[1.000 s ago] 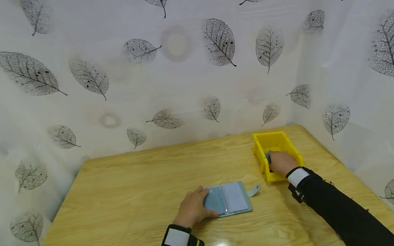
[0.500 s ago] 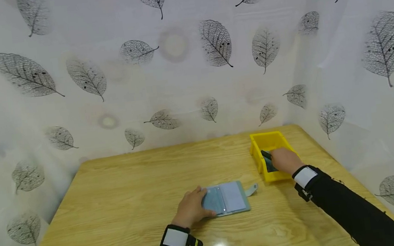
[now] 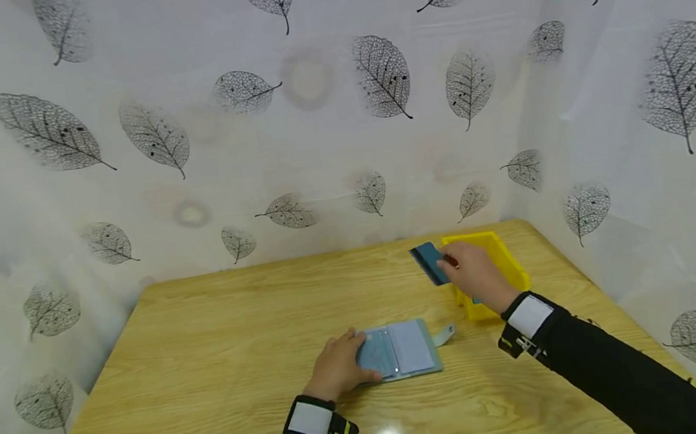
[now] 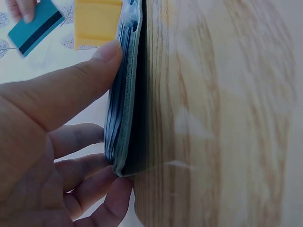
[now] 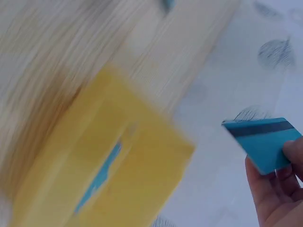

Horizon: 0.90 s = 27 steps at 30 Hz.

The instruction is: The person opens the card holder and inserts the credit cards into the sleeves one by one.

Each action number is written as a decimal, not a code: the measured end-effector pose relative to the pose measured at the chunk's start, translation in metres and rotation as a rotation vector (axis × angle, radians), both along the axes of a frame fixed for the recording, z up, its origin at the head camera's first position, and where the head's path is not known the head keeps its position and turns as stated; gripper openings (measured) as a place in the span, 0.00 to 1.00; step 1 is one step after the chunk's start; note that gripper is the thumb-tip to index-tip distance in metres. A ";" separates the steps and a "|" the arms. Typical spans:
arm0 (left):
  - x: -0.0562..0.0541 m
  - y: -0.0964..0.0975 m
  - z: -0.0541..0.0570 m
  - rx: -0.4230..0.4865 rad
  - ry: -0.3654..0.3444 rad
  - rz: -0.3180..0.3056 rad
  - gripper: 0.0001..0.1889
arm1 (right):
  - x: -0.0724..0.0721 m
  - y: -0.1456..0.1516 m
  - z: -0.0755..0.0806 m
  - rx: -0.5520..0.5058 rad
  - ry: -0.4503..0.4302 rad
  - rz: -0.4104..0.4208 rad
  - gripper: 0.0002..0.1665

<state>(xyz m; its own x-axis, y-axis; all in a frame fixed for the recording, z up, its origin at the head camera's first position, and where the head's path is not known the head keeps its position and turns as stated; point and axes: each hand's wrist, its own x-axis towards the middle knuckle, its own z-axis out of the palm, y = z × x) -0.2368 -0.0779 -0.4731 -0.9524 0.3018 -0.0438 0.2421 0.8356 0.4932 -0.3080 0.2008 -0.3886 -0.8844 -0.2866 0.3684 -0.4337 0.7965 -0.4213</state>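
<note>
A light blue card holder [image 3: 413, 347] lies open on the table, its clear sleeves showing and its snap strap [image 3: 444, 335] stretching to the right. My left hand [image 3: 337, 366] holds its left side. In the left wrist view the thumb lies over the stacked sleeves [image 4: 116, 104] while the fingers curl at the cover's outer edge. Thumb and fingers of my right hand [image 3: 476, 275] pinch a teal card with a dark stripe [image 5: 265, 142], raised and tilted at the left side of the yellow bin [image 3: 508, 256]. Another teal piece [image 5: 98, 177] shows inside the bin.
The bin stands near the right rear corner of the wooden table [image 3: 238, 330]. A pale curtain with leaf prints [image 3: 314, 142] rises behind the table and along its sides. Both wrists wear black straps with small cameras.
My right hand has lifted the teal card out of the yellow bin and brought it up and left past the rim. The left hand keeps its place on the card holder.
</note>
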 end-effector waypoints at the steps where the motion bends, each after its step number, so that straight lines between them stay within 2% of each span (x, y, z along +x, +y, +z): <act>1: 0.000 0.000 0.000 -0.003 0.002 -0.001 0.42 | 0.003 -0.006 0.000 -0.050 -0.044 0.010 0.13; 7: -0.002 0.001 -0.001 0.004 0.006 0.000 0.43 | 0.015 -0.032 -0.008 -0.297 -0.355 0.028 0.11; 11: -0.002 0.001 -0.002 0.005 -0.001 0.009 0.43 | 0.022 -0.043 -0.022 -0.434 -0.585 0.044 0.09; 14: -0.002 0.001 -0.002 0.011 -0.005 0.012 0.43 | 0.027 -0.048 -0.035 -0.496 -0.710 0.023 0.07; 20: -0.001 0.001 -0.001 0.010 -0.013 0.014 0.43 | 0.035 -0.050 -0.052 -0.537 -0.808 0.031 0.06; 24: -0.002 0.001 0.000 0.007 -0.019 0.019 0.43 | 0.038 -0.051 -0.055 -0.524 -0.813 0.040 0.06; 27: -0.002 0.001 0.000 0.007 -0.018 0.017 0.43 | 0.039 -0.053 -0.057 -0.499 -0.809 -0.001 0.06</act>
<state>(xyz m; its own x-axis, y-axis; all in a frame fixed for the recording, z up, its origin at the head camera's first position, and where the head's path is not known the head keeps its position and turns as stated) -0.2387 -0.0771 -0.4732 -0.9564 0.2859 -0.0593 0.2187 0.8362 0.5029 -0.2691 0.1480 -0.4461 -0.9249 -0.2609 -0.2764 0.1393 0.4439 -0.8852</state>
